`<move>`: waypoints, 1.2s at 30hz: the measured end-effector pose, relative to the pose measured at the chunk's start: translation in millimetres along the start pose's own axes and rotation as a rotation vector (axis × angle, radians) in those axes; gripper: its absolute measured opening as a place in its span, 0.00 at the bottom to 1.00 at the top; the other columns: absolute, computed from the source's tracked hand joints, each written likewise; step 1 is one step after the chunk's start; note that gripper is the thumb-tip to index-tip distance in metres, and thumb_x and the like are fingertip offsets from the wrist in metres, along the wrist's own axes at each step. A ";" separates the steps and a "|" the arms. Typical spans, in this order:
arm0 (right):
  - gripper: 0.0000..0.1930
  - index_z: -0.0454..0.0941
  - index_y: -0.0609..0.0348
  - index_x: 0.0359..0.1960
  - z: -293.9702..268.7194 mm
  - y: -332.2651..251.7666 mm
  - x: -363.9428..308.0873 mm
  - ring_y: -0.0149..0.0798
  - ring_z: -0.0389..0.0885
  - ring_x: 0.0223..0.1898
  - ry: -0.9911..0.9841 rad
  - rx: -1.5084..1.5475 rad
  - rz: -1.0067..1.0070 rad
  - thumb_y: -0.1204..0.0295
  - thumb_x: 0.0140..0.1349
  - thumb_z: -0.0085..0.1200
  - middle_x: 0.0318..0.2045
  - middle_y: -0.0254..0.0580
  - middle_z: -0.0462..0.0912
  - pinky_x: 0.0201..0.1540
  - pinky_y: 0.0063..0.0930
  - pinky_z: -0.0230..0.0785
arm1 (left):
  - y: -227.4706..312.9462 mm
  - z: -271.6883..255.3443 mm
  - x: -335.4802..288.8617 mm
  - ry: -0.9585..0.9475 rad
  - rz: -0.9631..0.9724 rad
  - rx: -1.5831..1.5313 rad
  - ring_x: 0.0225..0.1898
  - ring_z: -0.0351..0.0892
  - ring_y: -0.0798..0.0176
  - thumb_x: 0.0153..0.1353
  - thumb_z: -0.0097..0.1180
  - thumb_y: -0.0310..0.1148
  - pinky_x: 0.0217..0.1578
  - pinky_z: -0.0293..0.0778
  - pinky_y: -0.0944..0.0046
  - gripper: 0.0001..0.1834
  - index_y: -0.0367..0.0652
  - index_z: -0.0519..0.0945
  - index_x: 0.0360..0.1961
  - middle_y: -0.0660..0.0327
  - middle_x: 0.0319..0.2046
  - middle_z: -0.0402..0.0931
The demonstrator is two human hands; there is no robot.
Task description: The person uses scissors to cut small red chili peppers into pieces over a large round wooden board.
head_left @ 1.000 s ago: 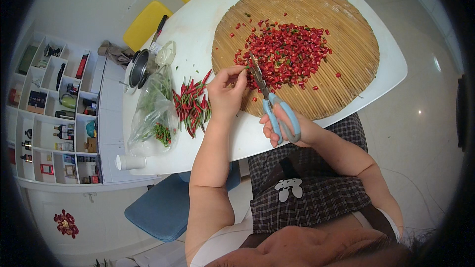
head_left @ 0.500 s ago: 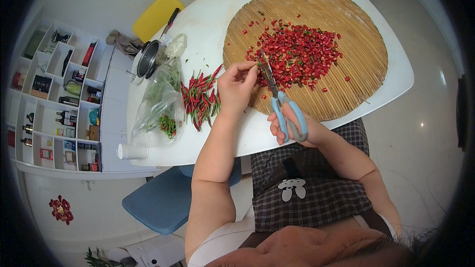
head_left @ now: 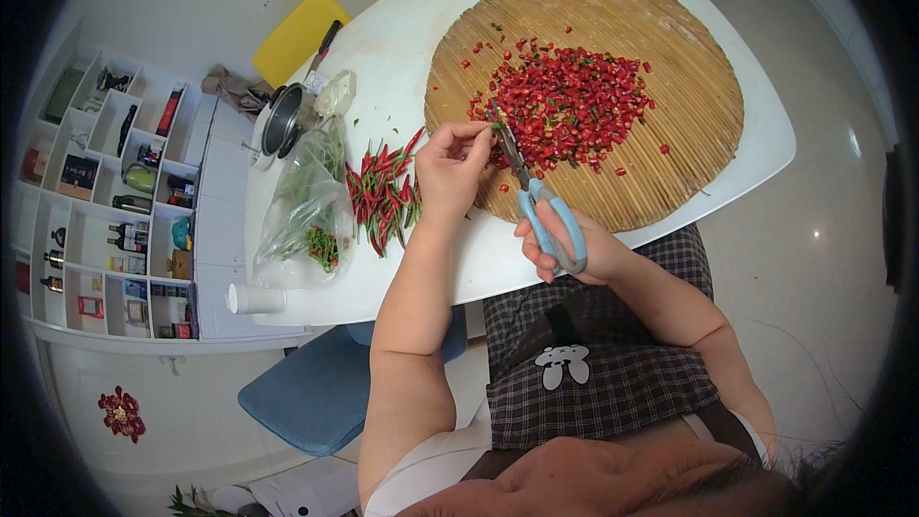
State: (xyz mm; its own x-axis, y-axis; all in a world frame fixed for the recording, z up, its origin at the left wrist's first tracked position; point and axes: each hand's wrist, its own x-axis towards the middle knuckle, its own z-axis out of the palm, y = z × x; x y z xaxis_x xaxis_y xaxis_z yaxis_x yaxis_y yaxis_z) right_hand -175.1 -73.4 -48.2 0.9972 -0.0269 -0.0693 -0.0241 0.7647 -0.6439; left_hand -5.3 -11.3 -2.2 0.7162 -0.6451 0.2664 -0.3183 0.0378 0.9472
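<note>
My left hand [head_left: 452,168] is pinched at the near left edge of a round slatted bamboo board [head_left: 689,134]. Between its fingertips is the small green end of a chili pepper [head_left: 495,127], mostly hidden by the fingers. My right hand [head_left: 592,247] grips the blue-and-grey handles of a pair of scissors [head_left: 550,220]. Their blades point up and left, with the tips beside my left fingertips. A heap of cut red chili pieces [head_left: 574,101], with a few green bits, lies on the board. Left of my left wrist, whole red chilies with green stems [head_left: 381,191] lie piled on the white table [head_left: 402,287].
A clear plastic bag [head_left: 292,196] holding greenery lies left of the whole chilies. Behind it stand a black pan [head_left: 282,122] and a knife [head_left: 325,43]. A white cup [head_left: 257,299] lies near the table's left corner. Yellow chairs [head_left: 299,36] and a blue chair [head_left: 316,393] surround the table.
The scissors' handles have come closer together, and their blades have narrowed at the chili in my left fingers. The whole view has shifted slightly; my left hand keeps its pinch.
</note>
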 end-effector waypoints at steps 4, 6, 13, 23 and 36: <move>0.22 0.66 0.62 0.38 4.2 -0.3 2.7 0.26 0.67 0.18 0.016 -0.030 0.025 0.51 0.65 0.37 0.20 0.35 0.69 0.21 0.21 0.65 | -4.4 -6.4 1.2 0.026 0.030 -0.006 0.25 0.74 0.77 0.55 0.56 0.23 0.25 0.71 0.78 0.04 0.35 0.77 0.32 0.64 0.26 0.77; 0.23 0.67 0.62 0.39 7.9 -1.7 2.2 0.26 0.66 0.18 0.061 -0.028 0.030 0.51 0.66 0.32 0.19 0.36 0.68 0.21 0.21 0.64 | -2.0 -12.0 1.5 0.030 0.099 0.168 0.27 0.76 0.74 0.54 0.57 0.23 0.27 0.72 0.75 0.05 0.34 0.78 0.32 0.63 0.25 0.77; 0.25 0.68 0.62 0.40 -1.0 -1.1 3.1 0.27 0.66 0.20 0.028 0.029 0.003 0.51 0.67 0.28 0.21 0.38 0.69 0.23 0.22 0.64 | 17.6 -62.7 -38.8 0.454 0.181 0.364 0.27 0.76 0.71 0.52 0.56 0.22 0.29 0.73 0.73 0.05 0.36 0.79 0.32 0.60 0.27 0.78; 0.24 0.68 0.62 0.38 3.1 -2.8 1.0 0.27 0.68 0.20 0.041 0.008 0.007 0.53 0.68 0.26 0.23 0.38 0.70 0.23 0.22 0.65 | -13.3 -198.6 -86.9 0.906 -0.004 1.181 0.30 0.75 0.58 0.51 0.56 0.26 0.31 0.71 0.63 0.11 0.30 0.76 0.35 0.53 0.30 0.76; 0.24 0.68 0.62 0.38 3.8 -6.4 0.1 0.27 0.69 0.20 0.031 -0.002 0.018 0.53 0.68 0.26 0.22 0.38 0.71 0.23 0.22 0.67 | -17.3 -111.6 -57.2 0.329 -0.135 0.965 0.26 0.77 0.54 0.48 0.57 0.27 0.30 0.71 0.60 0.06 0.34 0.79 0.26 0.51 0.25 0.77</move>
State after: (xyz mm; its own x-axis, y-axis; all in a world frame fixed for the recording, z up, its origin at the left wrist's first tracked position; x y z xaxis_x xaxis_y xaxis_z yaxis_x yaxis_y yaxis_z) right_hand -174.6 -75.8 -41.1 0.9940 -0.0327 -0.1044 -0.0425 0.7639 -0.6440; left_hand 28.6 110.2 -13.9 0.8713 -0.3521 0.3417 -0.4823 -0.7427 0.4645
